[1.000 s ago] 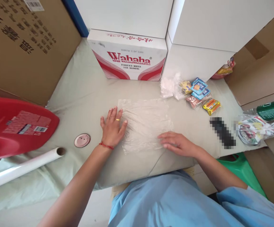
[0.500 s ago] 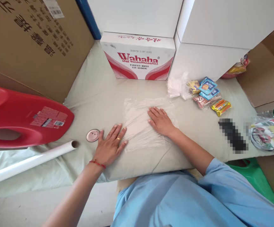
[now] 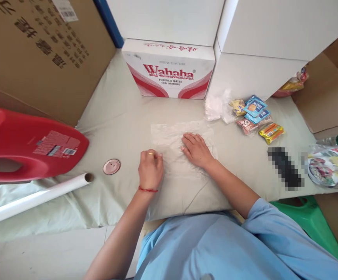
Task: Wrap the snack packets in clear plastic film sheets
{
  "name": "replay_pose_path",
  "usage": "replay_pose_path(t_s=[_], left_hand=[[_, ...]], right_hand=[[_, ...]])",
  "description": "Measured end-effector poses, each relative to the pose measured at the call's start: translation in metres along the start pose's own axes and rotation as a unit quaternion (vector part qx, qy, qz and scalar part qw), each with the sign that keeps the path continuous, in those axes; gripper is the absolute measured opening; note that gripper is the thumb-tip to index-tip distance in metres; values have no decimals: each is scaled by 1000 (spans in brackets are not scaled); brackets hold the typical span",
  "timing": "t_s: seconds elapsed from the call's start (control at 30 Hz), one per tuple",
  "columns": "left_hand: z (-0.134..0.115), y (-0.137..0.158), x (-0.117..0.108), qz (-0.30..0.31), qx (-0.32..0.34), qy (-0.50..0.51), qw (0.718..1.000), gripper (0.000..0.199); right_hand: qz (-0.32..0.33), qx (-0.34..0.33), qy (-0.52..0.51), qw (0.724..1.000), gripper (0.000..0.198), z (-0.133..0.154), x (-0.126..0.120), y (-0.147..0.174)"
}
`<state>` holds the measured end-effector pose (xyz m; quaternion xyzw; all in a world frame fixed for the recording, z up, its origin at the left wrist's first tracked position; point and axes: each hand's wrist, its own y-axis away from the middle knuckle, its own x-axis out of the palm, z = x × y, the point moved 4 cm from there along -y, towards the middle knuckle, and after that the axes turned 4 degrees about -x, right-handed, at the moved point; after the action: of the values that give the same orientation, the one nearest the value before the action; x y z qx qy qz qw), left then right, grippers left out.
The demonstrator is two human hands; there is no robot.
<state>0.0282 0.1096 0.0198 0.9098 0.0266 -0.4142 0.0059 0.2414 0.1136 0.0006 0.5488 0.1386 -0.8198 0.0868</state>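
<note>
A thin clear plastic bag (image 3: 171, 146) lies spread and wrinkled on the pale green cloth in front of me. My right hand (image 3: 197, 149) rests flat on its right half, fingers stretched out. At the bag's lower left edge, my left hand (image 3: 150, 167) is closed, with its fingers curled down and pinching the plastic there; the fingertips are partly hidden. The bag's lower left corner is covered by that hand. A round pinkish button-like disc (image 3: 111, 167) with small holes lies to the left of my left hand, apart from it.
A white and red water carton (image 3: 169, 74) stands at the back. Crumpled clear plastic (image 3: 218, 107) and snack packets (image 3: 255, 109) lie back right, near a blurred black object (image 3: 286, 167). On the left are a red jug (image 3: 40, 144), a white tube (image 3: 40, 198) and a cardboard box (image 3: 46, 77).
My left hand has moved right from beside the disc, and its spread fingers have closed on the bag's lower left edge. The bag's bottom edge has shifted upward. My right hand stays on the bag.
</note>
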Motion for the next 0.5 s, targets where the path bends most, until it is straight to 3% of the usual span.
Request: replay_pose_path(t_s=[0.13, 0.23, 0.37, 0.5], left_hand=[[13, -2, 0, 59, -141, 175, 973, 28], [18, 1, -3, 80, -194, 277, 938, 43], [36, 6, -14, 29, -214, 287, 933, 55], [55, 9, -31, -49, -228, 241, 942, 49]], right_hand=[[8, 2, -13, 1000, 47, 1, -3, -1], [13, 10, -17, 1000, 47, 1, -5, -1], [9, 16, -16, 1000, 46, 2, -6, -2], [5, 13, -22, 1000, 45, 1, -5, -2]])
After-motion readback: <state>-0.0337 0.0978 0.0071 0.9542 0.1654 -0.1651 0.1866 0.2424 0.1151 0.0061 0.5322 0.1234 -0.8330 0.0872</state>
